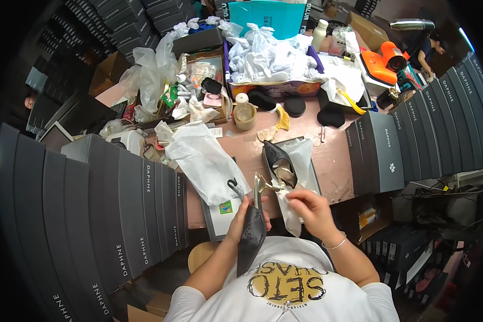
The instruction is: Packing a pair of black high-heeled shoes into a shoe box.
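We hold a black, glossy pointed-toe high-heeled shoe with a gold heel (251, 233) just above our lap, at the near edge of the pinkish worktable (335, 155). Its long axis runs nearly vertical in the picture: the pointed toe aims down toward our chest, and the gold heel rises away from us toward the table. Our left hand (242, 213) is wrapped closed around the shoe's body. Our right hand (310, 208) pinches a crumpled sheet of white tissue paper (291, 210) just beside the heel.

We judge that the thin heel could snag and tear the tissue if we pull it sideways, or the smooth shoe could slip toe-first through our one-handed hold.

Just beyond, an open shoebox (312, 174) holds the matching black shoe (276, 161) on more tissue. Black-handled scissors (235, 186) lie on a white bag to the left. Stacks of dark grey shoeboxes (107, 204) flank the table on both sides.
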A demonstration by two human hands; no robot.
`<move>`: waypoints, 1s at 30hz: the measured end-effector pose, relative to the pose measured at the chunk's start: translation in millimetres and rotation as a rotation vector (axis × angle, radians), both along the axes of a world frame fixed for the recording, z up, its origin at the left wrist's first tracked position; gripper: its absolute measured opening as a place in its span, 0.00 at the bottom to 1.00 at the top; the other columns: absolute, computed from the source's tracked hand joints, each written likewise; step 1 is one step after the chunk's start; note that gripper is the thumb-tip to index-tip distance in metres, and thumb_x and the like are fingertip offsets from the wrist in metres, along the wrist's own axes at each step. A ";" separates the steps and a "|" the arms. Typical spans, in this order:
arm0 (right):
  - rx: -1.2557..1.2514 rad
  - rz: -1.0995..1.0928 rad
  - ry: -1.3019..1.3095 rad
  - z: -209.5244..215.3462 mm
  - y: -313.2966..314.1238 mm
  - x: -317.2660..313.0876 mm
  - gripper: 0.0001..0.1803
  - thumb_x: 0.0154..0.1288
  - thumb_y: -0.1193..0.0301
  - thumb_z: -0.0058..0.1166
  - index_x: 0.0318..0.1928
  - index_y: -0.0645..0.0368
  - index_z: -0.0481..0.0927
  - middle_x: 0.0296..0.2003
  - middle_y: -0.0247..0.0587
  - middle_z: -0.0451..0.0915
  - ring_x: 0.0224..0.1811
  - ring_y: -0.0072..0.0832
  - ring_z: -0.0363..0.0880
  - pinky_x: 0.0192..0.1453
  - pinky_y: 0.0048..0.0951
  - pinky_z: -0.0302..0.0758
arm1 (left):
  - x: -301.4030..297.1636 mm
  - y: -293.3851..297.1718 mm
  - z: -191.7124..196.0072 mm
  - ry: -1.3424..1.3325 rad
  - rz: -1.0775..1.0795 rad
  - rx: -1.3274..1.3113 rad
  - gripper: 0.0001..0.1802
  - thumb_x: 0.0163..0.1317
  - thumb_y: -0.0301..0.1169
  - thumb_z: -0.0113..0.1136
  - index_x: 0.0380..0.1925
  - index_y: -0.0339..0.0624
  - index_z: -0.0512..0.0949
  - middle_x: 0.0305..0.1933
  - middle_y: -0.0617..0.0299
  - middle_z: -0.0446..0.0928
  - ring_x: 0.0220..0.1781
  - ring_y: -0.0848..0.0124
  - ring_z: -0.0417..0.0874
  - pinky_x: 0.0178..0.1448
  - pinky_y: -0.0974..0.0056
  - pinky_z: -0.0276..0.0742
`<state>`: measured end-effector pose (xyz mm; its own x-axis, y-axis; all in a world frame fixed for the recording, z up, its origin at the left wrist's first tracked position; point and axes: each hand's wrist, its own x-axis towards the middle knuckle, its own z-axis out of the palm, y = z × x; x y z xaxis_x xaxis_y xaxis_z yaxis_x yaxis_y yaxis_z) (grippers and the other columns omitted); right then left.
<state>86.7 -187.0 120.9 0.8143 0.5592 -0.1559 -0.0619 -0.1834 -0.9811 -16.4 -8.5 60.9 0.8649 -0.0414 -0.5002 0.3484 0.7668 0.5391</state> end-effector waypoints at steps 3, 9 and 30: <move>-0.127 0.223 -0.724 10.1 18.8 4.4 0.14 0.54 0.75 0.61 0.43 0.55 0.81 0.30 0.34 0.77 0.35 0.29 0.76 0.46 0.32 0.66 | 1.7 -2.6 -2.7 0.038 -0.045 -0.022 0.35 0.70 0.60 0.31 0.48 0.37 0.70 0.26 0.57 0.76 0.27 0.68 0.80 0.34 0.66 0.78; -0.182 0.279 -1.067 -16.9 32.8 18.2 0.19 0.44 0.73 0.59 0.42 0.49 0.82 0.28 0.27 0.75 0.33 0.26 0.72 0.46 0.34 0.60 | 3.7 -13.7 -15.5 0.075 -0.074 -0.045 0.33 0.70 0.58 0.34 0.39 0.37 0.73 0.26 0.56 0.77 0.26 0.67 0.81 0.32 0.67 0.78; -0.322 0.566 -0.885 -28.9 19.5 74.2 0.13 0.53 0.71 0.53 0.41 0.52 0.80 0.29 0.34 0.74 0.34 0.32 0.74 0.40 0.31 0.66 | 23.1 -36.3 -42.4 0.248 -0.052 -0.157 0.28 0.70 0.52 0.37 0.41 0.36 0.74 0.27 0.54 0.77 0.27 0.65 0.81 0.31 0.67 0.78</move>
<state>160.9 -167.5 91.9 0.3487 0.9249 0.1513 0.8139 -0.2188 -0.5382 6.6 -44.8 18.5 0.7121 -0.1755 -0.6798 0.4952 0.8119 0.3092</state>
